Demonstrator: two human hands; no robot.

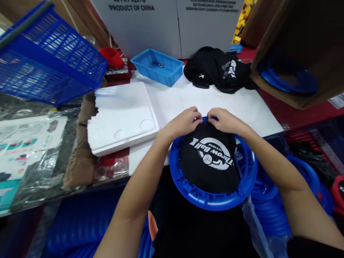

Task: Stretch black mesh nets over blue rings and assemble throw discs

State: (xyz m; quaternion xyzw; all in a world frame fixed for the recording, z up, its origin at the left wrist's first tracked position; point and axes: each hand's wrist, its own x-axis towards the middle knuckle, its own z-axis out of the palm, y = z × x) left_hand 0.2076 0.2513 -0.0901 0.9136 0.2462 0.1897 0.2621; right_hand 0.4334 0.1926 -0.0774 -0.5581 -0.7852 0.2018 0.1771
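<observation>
Both hands, left (185, 123) and right (225, 120), pinch the far edge of the black net (208, 163), which covers the blue ring (215, 202) at the table (166, 100) edge, nearer the person.

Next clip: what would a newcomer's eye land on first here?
The blue plastic ring at bottom centre, with black mesh fabric printed "Throw Ball" stretched over it. The left hand and right hand pinch the fabric at its far rim. A blue basket looms upper left.
</observation>
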